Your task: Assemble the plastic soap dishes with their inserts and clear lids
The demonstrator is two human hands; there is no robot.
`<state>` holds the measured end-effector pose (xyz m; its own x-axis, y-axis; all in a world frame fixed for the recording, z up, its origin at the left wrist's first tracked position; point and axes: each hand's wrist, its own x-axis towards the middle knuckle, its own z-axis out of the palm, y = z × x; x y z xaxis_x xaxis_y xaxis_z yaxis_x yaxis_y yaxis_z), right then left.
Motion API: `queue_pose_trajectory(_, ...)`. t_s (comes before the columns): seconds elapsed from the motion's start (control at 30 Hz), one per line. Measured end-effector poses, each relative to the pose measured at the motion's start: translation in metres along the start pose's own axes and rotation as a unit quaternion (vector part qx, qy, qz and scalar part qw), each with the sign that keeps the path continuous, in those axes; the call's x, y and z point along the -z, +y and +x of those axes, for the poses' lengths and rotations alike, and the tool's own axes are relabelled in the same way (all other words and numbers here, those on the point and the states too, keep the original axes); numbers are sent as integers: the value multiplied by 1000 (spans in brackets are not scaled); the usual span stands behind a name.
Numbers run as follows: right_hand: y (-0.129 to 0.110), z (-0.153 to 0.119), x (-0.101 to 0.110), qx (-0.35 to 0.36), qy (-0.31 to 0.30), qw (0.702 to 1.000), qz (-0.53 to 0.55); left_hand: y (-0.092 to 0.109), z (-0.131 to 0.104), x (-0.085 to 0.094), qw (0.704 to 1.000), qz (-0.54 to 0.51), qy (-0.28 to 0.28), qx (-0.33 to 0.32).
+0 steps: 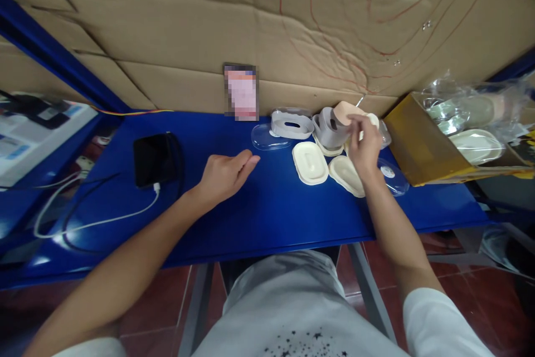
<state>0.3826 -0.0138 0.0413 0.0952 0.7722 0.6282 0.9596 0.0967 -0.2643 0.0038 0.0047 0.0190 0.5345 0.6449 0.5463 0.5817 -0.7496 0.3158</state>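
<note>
My left hand hovers over the blue table, its fingers curled in with the thumb lying along them; nothing shows in it. Over a cluster of small containers, my right hand has its bent fingers at the edge of a tilted peach-coloured container, seeming to pinch it. Just left of that is a grey round-cornered container. A lighter grey oval frame with a slot lies farther left. In front are a cream lid and another cream lid, partly under my right forearm.
Clear plastic covers lie beside the cluster, one right of my wrist. A cardboard box of wrapped parts stands at right. A phone-like black device with a white cable lies left. Cardboard walls the back.
</note>
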Motion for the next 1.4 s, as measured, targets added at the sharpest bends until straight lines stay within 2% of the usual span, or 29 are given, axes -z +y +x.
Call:
queue_pose_trajectory(0.13, -63, -25, -7, 88, -197, 976, -33, 1, 3, 14, 999, 11, -15, -35)
queue_pose_trajectory(0.23, -89, -40, -5, 186, -289, 936, -71, 2, 5, 9, 997, 11, -36, -61)
queue_pose_trajectory(0.33, -96, -47, 6, 244, -356, 901, -40, 6, 5, -3, 989, -23, -92, -110)
queue_pose_trajectory(0.47, -88, -45, 27, 276, -426, 849, 148, 15, -2, -18, 972, -60, -177, -146)
queue_pose_trajectory(0.53, -78, -42, 36, 259, -408, 850, 211, 18, -5, -20, 962, -74, -221, -140)
queue_pose_trajectory(0.6, -60, -43, 45, 217, -357, 883, 214, 20, -7, -20, 957, -82, -251, -122)
queue_pose_trajectory(0.7, -13, -61, 57, 129, -276, 945, 118, 21, -6, -15, 952, -93, -276, -98)
queue_pose_trajectory(0.8, 49, -95, 74, 9, -205, 979, -18, 21, -3, -6, 947, -94, -295, -80)
queue_pose_trajectory(0.87, 89, -119, 88, -88, -184, 976, -80, 19, -1, -1, 945, -88, -310, -59)
queue_pose_trajectory(0.9, 105, -129, 96, -124, -196, 969, -81, 19, -1, 1, 942, -88, -320, -47)
queue_pose_trajectory(1.0, 133, -148, 115, -148, -235, 960, -29, 17, 0, 2, 933, -105, -345, -24)
queue_pose_trajectory(1.1, 131, -151, 118, -126, -210, 969, -18, 19, 0, 0, 928, -121, -352, -23)
queue_pose_trajectory(1.2, 108, -139, 104, -94, -133, 985, -58, 22, 0, -1, 928, -122, -352, -28)
queue_pose_trajectory(1.3, 69, -107, 81, -7, -90, 995, -47, 23, 0, -1, 926, -129, -353, -32)
queue_pose_trajectory(1.4, 25, -61, 51, 98, -133, 986, -34, 22, 1, -2, 927, -133, -348, -30)
